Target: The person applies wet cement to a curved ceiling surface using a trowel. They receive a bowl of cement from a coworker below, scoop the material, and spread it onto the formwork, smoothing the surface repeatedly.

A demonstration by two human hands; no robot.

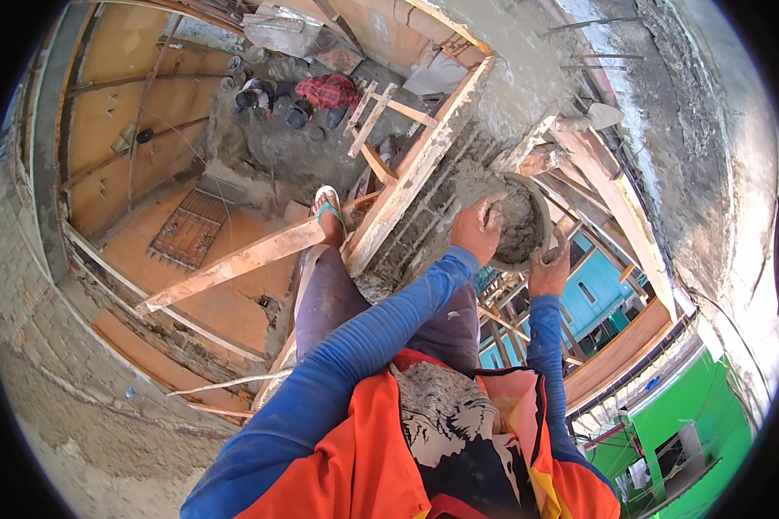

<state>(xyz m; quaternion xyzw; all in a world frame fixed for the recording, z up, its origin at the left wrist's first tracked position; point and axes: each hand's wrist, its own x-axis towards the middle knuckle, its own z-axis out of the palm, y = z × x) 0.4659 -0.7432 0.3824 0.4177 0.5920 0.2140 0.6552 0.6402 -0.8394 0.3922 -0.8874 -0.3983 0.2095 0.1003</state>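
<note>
Between my two hands is a round bucket (546, 216) of wet grey concrete (518, 227), tilted toward the formwork trough beside it. My left hand (478, 228), smeared with mortar, is closed at the bucket's left edge, its fingertips partly hidden. On the near right side, my right hand (549, 266) grips the bucket's rim. Left of the bucket, the narrow trough (424, 212) holds steel bars and fresh concrete between wooden boards. Some wet concrete (474, 180) lies heaped at its far end, against the bucket.
A trowel (603, 115) rests on the boards at the far right. My sandalled foot (330, 214) stands on a timber beam (234, 264). Far below on the left, two people (327, 91) bend over a grey floor. Bare steel bars (601, 59) stick out at the upper right.
</note>
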